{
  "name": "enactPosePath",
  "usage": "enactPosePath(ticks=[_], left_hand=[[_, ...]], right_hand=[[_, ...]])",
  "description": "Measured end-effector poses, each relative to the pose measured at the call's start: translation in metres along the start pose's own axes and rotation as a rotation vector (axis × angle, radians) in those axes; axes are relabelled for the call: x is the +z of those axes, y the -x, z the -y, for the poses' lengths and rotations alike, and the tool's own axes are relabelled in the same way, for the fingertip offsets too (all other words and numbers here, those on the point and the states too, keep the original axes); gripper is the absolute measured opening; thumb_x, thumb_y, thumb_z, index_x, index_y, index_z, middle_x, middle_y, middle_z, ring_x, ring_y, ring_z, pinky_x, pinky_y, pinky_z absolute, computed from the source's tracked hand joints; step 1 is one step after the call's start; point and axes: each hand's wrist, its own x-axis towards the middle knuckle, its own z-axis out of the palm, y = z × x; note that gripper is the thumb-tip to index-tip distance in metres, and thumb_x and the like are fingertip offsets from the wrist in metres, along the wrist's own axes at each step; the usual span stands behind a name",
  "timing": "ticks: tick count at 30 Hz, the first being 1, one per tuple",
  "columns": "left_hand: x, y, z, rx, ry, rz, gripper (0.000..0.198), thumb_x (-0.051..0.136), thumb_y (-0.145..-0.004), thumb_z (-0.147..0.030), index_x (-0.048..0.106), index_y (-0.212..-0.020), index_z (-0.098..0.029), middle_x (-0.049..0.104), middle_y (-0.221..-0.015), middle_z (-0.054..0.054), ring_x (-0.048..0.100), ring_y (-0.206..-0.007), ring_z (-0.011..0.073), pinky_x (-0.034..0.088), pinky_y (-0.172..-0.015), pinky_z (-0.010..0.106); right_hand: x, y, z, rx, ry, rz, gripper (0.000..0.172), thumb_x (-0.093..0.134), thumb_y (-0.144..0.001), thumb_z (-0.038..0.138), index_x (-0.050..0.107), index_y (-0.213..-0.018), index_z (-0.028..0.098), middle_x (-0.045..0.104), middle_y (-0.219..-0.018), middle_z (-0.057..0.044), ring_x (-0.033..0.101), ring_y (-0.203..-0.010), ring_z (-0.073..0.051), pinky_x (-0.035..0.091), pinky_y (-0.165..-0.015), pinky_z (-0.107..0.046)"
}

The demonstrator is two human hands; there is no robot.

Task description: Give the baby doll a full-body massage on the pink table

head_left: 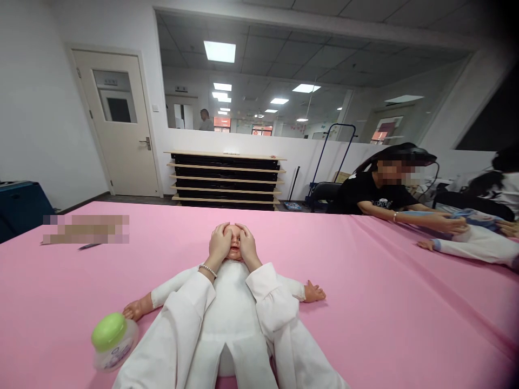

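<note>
Smooth pink cloth (377,302) spreads beneath a doll (230,302) lying face up, its white body soft fabric, its head glossy and rounded; the left hand (219,244) and right hand (248,246), fingers extended, cup its face from both sides, arms reaching forward

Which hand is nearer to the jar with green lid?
Left. The left hand touches the nearer side of the doll's head; the right hand touches the side farther from the jar.

Our plain white sleeves (176,319) match the white-clothed doll (229,310); we see solid pink on the tablecloth (373,308), a lime-green lid (109,331), purple print on the pale jar (115,352), a cream door (124,156) and a black shirt (357,192) with white print.
</note>
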Motion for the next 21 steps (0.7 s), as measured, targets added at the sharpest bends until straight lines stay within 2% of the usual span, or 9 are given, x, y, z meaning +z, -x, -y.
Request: enactPosePath(ticks=[3, 9, 14, 19, 21], left_hand=[[0.0005, -0.0004, 0.0009, -0.022, 0.002, -0.012, 0.038, 0.032, -0.082, -0.02, 0.059, -0.11, -0.017, 0.058, -0.12, 0.008, 0.05, -0.114, 0.02, 0.038, -0.099, 0.036], [-0.0008, 0.0013, -0.0016, -0.013, -0.009, -0.011, 0.038, 0.051, -0.074, -0.024, 0.058, -0.11, -0.019, 0.059, -0.119, 0.007, 0.049, -0.114, 0.0223, 0.036, -0.101, 0.035], [-0.0001, -0.0002, -0.0006, -0.046, -0.005, -0.023, 0.037, 0.032, -0.082, -0.019, 0.059, -0.107, -0.019, 0.059, -0.118, 0.007, 0.051, -0.112, 0.0191, 0.038, -0.098, 0.035], [-0.0019, 0.0026, -0.0029, -0.01, -0.023, -0.016, 0.035, 0.048, -0.075, -0.022, 0.059, -0.109, -0.021, 0.059, -0.118, 0.005, 0.048, -0.114, 0.0217, 0.035, -0.101, 0.036], [-0.0022, 0.0028, -0.0034, -0.016, -0.026, -0.019, 0.035, 0.048, -0.075, -0.023, 0.059, -0.108, -0.02, 0.059, -0.117, 0.006, 0.049, -0.113, 0.0221, 0.036, -0.1, 0.037]], right_hand=[[0.001, -0.0011, -0.0003, 0.023, -0.003, -0.015, 0.036, 0.034, -0.071, 0.021, 0.06, -0.096, 0.016, 0.06, -0.109, -0.005, 0.052, -0.106, -0.017, 0.038, -0.096, -0.03], [0.0003, 0.0018, 0.0022, -0.025, 0.004, -0.001, 0.032, 0.049, -0.068, 0.024, 0.06, -0.097, 0.018, 0.06, -0.109, -0.003, 0.051, -0.106, -0.017, 0.036, -0.098, -0.028], [0.0015, -0.0006, 0.0009, 0.009, 0.01, -0.026, 0.036, 0.034, -0.071, 0.02, 0.061, -0.095, 0.016, 0.061, -0.107, -0.005, 0.053, -0.103, -0.016, 0.039, -0.094, -0.028], [0.0004, 0.0017, 0.0011, -0.044, 0.013, -0.001, 0.033, 0.046, -0.068, 0.023, 0.06, -0.097, 0.018, 0.06, -0.109, -0.003, 0.052, -0.105, -0.017, 0.037, -0.097, -0.028], [0.0007, 0.0019, 0.0004, -0.054, 0.012, 0.001, 0.033, 0.049, -0.067, 0.023, 0.06, -0.097, 0.018, 0.06, -0.109, -0.003, 0.051, -0.105, -0.017, 0.036, -0.098, -0.029]])
